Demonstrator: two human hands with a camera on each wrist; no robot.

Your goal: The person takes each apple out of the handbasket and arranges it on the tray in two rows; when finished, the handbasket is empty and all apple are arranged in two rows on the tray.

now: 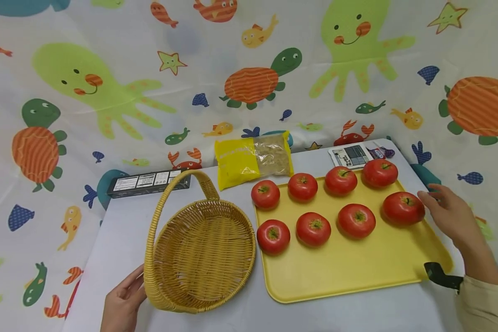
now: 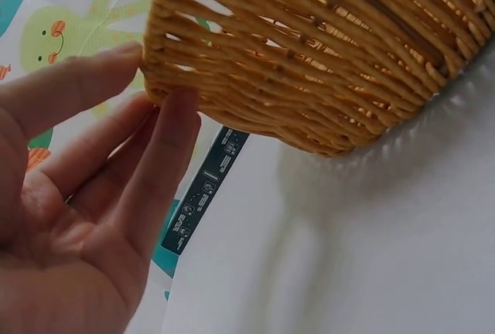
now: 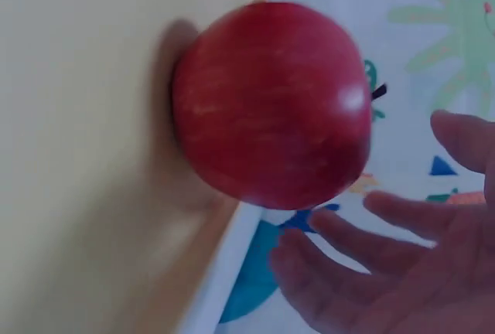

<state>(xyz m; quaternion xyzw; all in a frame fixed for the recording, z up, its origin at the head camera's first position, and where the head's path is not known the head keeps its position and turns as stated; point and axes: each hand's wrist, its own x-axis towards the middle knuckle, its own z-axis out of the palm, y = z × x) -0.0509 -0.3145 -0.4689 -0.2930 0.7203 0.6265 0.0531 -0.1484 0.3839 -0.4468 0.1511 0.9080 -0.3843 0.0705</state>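
A round wicker basket (image 1: 216, 258) with a tall arched handle stands on the left of the table, with nothing inside it. My left hand (image 1: 126, 297) grips its left side; in the left wrist view, thumb and fingers (image 2: 174, 129) lie on either side of the basket's woven edge (image 2: 294, 63). On a yellow tray (image 1: 336, 272) sit several red apples in two rows. Beside the rightmost front apple (image 1: 403, 208) is my right hand (image 1: 452, 214), its fingers spread and relaxed. The right wrist view shows a gap between that hand (image 3: 387, 264) and the apple (image 3: 271, 106).
Behind the basket lies a long black box (image 1: 149, 183). A yellow and clear packet (image 1: 253, 159) leans at the back, against the sea-animal patterned cloth (image 1: 249, 37). A white packet (image 1: 350, 156) and a small purple packet (image 1: 382, 152) lie behind the tray's right end.
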